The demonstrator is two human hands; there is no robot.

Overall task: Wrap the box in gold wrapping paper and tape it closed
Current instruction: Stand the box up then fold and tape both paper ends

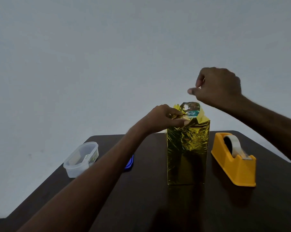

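The box [188, 153] stands upright in the middle of the table, its sides covered in crinkled gold wrapping paper. At its top the paper [194, 108] is gathered in loose folds and stands partly open. My left hand [164, 117] grips those folds at the top left corner, thumb pressed against the front face. My right hand [218, 87] hovers just above and right of the box top with its fingers curled. Thumb and forefinger pinch what looks like a faint strip of clear tape. The orange tape dispenser [235, 159] sits to the right of the box.
The dark brown table [141, 198] has a clear plastic tub [81, 159] near its left edge. Part of a blue lid [129, 163] shows behind my left forearm. A plain pale wall fills the background.
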